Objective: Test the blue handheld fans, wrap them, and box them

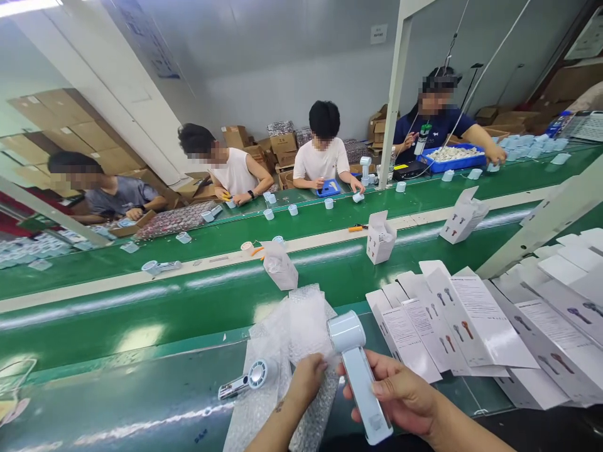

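My right hand (405, 392) is wrapped round the handle of a pale blue handheld fan (357, 364), holding it upright with its round head at the top. My left hand (307, 376) pinches the edge of a bubble wrap sheet (294, 333) that lies on the green bench right beside the fan. A second handheld fan (245, 380) lies flat on the bubble wrap to the left of my left hand.
Flattened white product boxes (447, 326) fan out on the right. Upright open boxes (380, 237) stand on the green conveyor belt (141, 301). Several other people sit along the far side with small parts and a blue tray (452, 157).
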A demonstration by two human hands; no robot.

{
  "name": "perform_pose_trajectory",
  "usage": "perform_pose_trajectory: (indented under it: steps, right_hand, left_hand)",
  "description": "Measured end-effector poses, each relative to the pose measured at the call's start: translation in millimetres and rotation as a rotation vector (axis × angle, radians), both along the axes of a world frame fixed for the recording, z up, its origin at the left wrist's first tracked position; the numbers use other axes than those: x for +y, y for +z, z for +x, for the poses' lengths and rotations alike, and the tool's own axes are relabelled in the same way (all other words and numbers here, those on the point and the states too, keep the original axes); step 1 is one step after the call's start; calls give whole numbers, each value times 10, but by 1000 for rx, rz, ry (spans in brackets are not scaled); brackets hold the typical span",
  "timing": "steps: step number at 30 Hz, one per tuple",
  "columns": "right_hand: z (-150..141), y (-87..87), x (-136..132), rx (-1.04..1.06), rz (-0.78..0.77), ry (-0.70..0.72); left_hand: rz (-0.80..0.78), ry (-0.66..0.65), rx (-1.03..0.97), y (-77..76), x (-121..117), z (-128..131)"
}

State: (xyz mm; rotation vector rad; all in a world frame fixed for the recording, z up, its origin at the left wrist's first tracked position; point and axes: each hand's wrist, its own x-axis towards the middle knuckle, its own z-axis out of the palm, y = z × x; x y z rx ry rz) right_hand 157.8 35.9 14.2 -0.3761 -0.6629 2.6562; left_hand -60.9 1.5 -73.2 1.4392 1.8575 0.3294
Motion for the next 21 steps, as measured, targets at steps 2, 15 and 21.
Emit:
perform_pose_trajectory:
  steps: [2, 15, 21]
  right_hand:
    - [-18, -27, -2, 12, -26, -42]
    - [-120, -142, -52, -279, -276, -251]
    - [-145, -338, 19, -284, -403, -370]
  left_hand:
    - [30, 72, -60, 42, 1, -48]
    - [140, 687, -1138, 1055, -249, 7]
    - [134, 483, -530, 562, 73, -413]
